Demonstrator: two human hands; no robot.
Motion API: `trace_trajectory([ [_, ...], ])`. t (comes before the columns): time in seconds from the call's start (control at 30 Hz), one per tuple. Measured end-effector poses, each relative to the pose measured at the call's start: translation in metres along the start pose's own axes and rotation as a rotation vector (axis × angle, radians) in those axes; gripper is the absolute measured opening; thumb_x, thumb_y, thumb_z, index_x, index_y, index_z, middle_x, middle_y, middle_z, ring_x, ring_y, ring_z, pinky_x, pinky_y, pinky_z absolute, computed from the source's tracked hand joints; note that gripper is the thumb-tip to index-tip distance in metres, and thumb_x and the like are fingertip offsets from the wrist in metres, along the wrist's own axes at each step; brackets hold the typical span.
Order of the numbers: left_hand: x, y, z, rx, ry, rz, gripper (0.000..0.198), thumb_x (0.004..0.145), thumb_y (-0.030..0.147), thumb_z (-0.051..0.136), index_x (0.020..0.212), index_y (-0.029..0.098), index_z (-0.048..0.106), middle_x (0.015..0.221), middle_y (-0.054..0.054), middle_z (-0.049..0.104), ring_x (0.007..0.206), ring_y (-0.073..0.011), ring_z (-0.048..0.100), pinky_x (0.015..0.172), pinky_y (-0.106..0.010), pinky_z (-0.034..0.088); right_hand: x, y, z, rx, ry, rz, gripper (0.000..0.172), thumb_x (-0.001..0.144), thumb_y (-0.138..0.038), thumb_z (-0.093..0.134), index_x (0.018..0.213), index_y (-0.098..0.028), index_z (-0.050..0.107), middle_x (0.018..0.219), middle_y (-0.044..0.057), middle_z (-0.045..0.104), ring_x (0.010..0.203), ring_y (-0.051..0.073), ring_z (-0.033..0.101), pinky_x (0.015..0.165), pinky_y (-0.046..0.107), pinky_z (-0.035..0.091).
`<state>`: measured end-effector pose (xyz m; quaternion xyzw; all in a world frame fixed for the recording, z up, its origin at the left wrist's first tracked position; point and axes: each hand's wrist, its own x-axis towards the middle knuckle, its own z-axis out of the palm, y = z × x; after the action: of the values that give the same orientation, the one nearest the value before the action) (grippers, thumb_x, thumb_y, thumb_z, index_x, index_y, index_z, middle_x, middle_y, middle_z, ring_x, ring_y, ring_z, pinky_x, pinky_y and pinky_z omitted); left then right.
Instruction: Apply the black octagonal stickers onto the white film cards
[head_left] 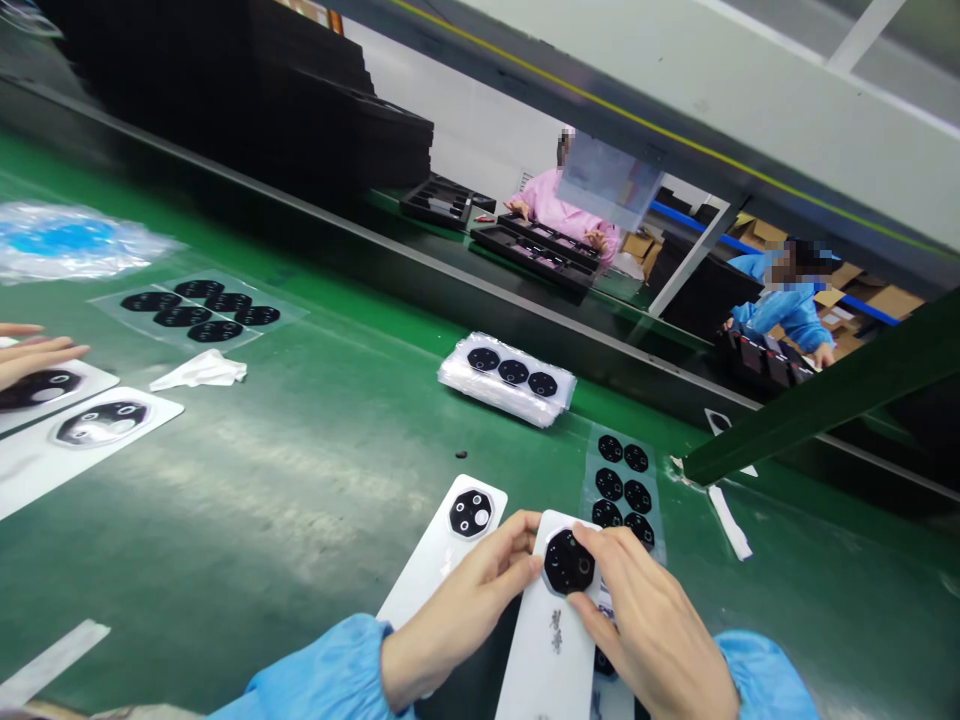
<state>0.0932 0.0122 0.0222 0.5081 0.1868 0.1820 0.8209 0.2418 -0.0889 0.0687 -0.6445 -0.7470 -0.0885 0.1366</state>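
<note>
My left hand [469, 605] is closed on the left edge of a white phone back cover [546, 665], its thumb and fingertips near the top. On that cover's upper part lies a black octagonal camera lens film [566, 565]. My right hand [660, 615] grips the film by its right side, index finger at the upper edge and thumb at the lower edge. Whether the film is fully seated cannot be made out. Left of it, partly behind my left forearm, rests a second white back cover [424, 575] with a black lens area. A clear sheet of black lens films [622, 487] lies just beyond my right hand.
A stack of film sheets [504, 385] sits mid-bench. At left are another sheet [199, 310], crumpled white paper [201, 370], white covers [97, 425] and another person's hand [37, 355]. A green post [825, 400] slants at right. Two people work across the conveyor.
</note>
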Motion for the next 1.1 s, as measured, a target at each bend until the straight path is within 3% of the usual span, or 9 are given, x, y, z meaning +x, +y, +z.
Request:
trace_trajectory([
  [0.3, 0.0, -0.001, 0.001, 0.022, 0.027, -0.015, 0.024, 0.087, 0.027, 0.051, 0.109, 0.021, 0.053, 0.109, -0.004, 0.06, 0.102, -0.0203, 0.053, 0.096, -0.036, 0.038, 0.007, -0.006, -0.003, -0.151, 0.068, -0.068, 0.036, 0.099, -0.024, 0.02, 0.111, -0.008, 0.05, 0.078, 0.009, 0.065, 0.071, 0.021, 0.067, 0.052, 0.029, 0.054],
  [0.5, 0.002, -0.004, 0.003, 0.048, 0.05, 0.046, 0.022, 0.088, 0.035, 0.05, 0.105, 0.021, 0.054, 0.104, -0.003, 0.062, 0.096, -0.0189, 0.055, 0.091, -0.034, 0.04, 0.006, -0.007, 0.0, -0.176, 0.082, -0.084, 0.042, 0.1, -0.027, 0.016, 0.112, -0.008, 0.051, 0.083, 0.01, 0.067, 0.074, 0.02, 0.067, 0.056, 0.028, 0.054],
  [0.7, 0.002, -0.007, 0.002, 0.059, 0.101, 0.084, 0.021, 0.087, 0.036, 0.052, 0.099, 0.019, 0.055, 0.1, -0.004, 0.063, 0.09, -0.0184, 0.056, 0.083, -0.03, 0.041, 0.003, -0.006, 0.004, -0.088, 0.096, -0.106, 0.037, 0.1, -0.029, 0.023, 0.117, -0.007, 0.049, 0.084, 0.01, 0.067, 0.077, 0.02, 0.066, 0.059, 0.028, 0.054],
  [0.9, 0.0, -0.004, 0.003, 0.024, 0.133, 0.056, 0.024, 0.085, 0.039, 0.054, 0.098, 0.018, 0.055, 0.097, -0.005, 0.064, 0.086, -0.0183, 0.057, 0.078, -0.029, 0.042, -0.009, 0.004, 0.011, 0.057, 0.08, -0.102, 0.038, 0.096, -0.027, 0.044, 0.127, -0.006, 0.043, 0.098, 0.013, 0.065, 0.089, 0.022, 0.063, 0.072, 0.03, 0.054],
  [1.1, 0.0, -0.006, 0.006, 0.001, 0.133, 0.061, 0.026, 0.087, 0.039, 0.052, 0.102, 0.019, 0.055, 0.099, -0.004, 0.064, 0.089, -0.019, 0.057, 0.08, -0.03, 0.041, -0.006, 0.005, 0.009, 0.113, 0.181, -0.151, 0.035, 0.097, -0.028, 0.043, 0.125, -0.008, 0.048, 0.09, 0.011, 0.066, 0.079, 0.02, 0.063, 0.064, 0.028, 0.054],
])
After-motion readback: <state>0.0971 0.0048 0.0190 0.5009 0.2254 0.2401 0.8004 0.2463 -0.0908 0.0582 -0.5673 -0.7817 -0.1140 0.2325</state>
